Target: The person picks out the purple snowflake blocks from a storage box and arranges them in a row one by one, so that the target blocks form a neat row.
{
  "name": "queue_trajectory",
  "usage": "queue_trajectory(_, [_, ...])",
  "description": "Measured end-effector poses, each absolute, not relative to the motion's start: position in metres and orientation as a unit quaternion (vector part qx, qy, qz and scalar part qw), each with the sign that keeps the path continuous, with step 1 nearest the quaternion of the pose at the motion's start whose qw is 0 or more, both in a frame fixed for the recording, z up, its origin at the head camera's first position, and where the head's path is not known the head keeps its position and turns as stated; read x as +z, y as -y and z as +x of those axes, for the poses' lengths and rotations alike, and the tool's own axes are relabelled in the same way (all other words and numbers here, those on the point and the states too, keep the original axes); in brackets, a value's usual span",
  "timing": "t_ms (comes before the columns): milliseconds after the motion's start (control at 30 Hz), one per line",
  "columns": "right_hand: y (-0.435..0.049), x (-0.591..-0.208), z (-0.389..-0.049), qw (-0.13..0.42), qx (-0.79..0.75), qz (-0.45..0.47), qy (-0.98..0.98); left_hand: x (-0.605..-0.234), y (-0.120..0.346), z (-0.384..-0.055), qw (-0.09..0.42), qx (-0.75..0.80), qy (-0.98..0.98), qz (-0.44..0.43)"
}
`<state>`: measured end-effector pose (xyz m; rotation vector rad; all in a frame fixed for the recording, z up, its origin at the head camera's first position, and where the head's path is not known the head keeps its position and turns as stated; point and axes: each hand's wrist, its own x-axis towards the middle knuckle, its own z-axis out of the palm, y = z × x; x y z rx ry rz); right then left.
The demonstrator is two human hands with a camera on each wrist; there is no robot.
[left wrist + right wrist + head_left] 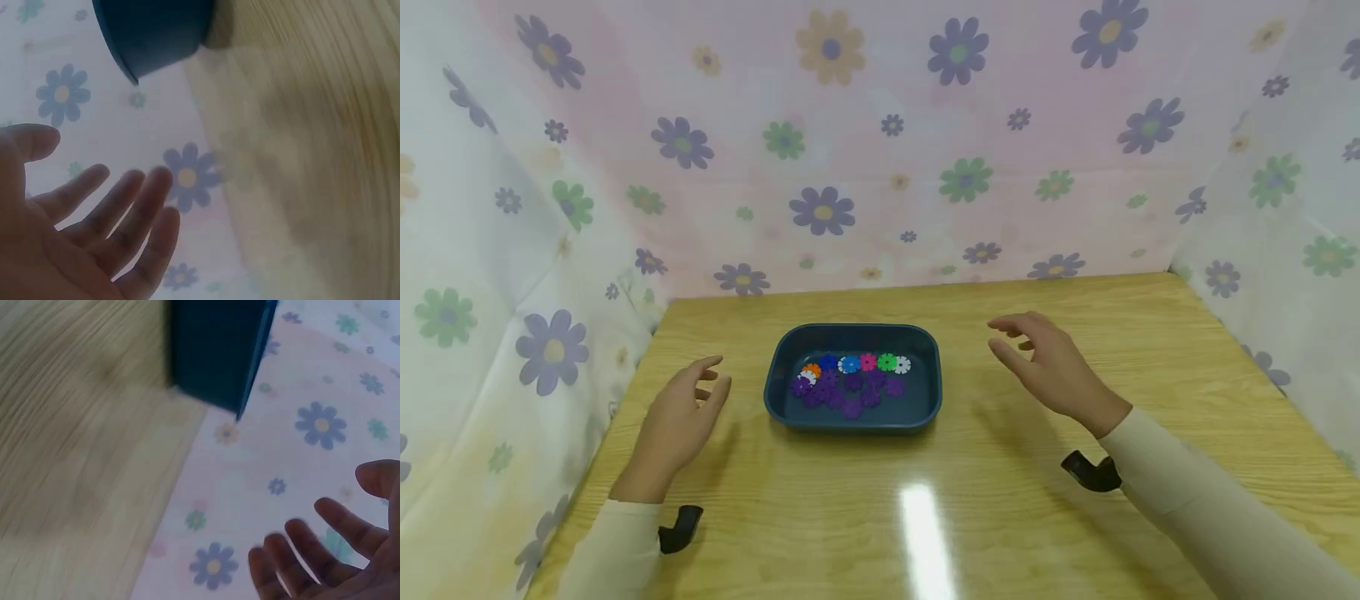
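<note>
A dark blue plastic tray stands on the wooden table between my two hands. Inside lie several small toothed plastic discs: a heap of purple ones, and along its back and left a green disc, a pink disc, an orange disc, blue and white ones. My left hand hovers left of the tray, fingers loosely bent, nothing in it. To the tray's right, my right hand is held above the table, likewise relaxed and holding nothing. Both wrist views show spread fingers apart from the tray wall.
The wood-grain table carries a bright light reflection in front of the tray. Flower-printed cloth rises behind the table and along both sides. A black curved piece sits at the left cuff, another at the right cuff.
</note>
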<state>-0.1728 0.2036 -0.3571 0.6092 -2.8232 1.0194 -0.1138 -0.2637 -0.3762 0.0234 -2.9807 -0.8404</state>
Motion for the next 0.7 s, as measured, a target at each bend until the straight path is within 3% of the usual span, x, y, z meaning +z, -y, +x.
queue_trajectory(400, [-0.115,-0.353,-0.208,-0.098,0.424,0.267,0.860,-0.406,0.248,-0.143,-0.126,-0.532,0.836,0.044])
queue_trajectory(700, [-0.061,-0.380,-0.217,-0.161,0.372,0.310,0.860,-0.423,0.244,-0.144,-0.145,-0.610,0.777,0.052])
